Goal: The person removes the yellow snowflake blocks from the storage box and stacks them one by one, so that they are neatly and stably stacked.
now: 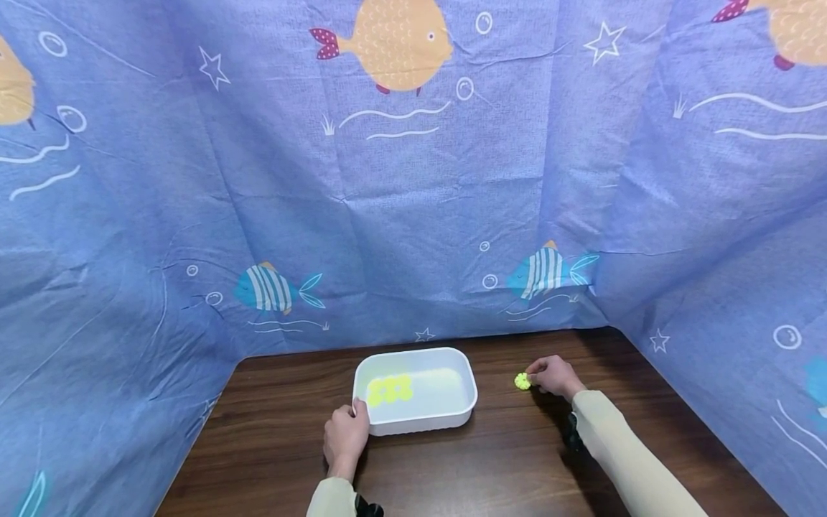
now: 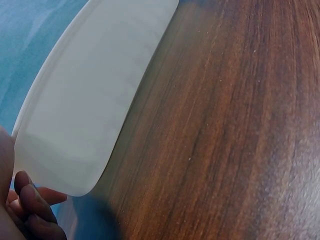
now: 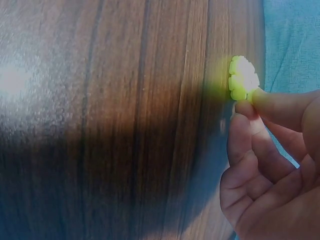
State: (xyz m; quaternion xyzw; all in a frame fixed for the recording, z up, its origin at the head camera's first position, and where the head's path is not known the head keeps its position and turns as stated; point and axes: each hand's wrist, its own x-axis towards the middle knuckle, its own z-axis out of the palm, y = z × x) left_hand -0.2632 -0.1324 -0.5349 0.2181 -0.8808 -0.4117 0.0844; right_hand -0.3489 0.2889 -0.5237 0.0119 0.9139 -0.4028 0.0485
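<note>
A small neon-yellow flower-shaped piece [image 1: 522,381] is pinched between thumb and fingertips of my right hand [image 1: 555,375], low over the table to the right of the tray. Its scalloped edge [image 3: 242,78] shows up close in the right wrist view. My left hand [image 1: 346,434] grips the near left corner of a white rectangular tray [image 1: 423,424], thumb over the rim and the other fingers [image 2: 36,202] curled at the outside wall. Inside the tray, several yellow flower-shaped pieces [image 1: 390,389] lie close together at the left end.
The tray stands on a dark wood-grain table [image 1: 491,459]. A blue cloth [image 1: 413,215] printed with fish and stars hangs behind the table and along both sides. Dark bands [image 1: 571,433] sit at both wrists, below cream sleeves [image 1: 629,452].
</note>
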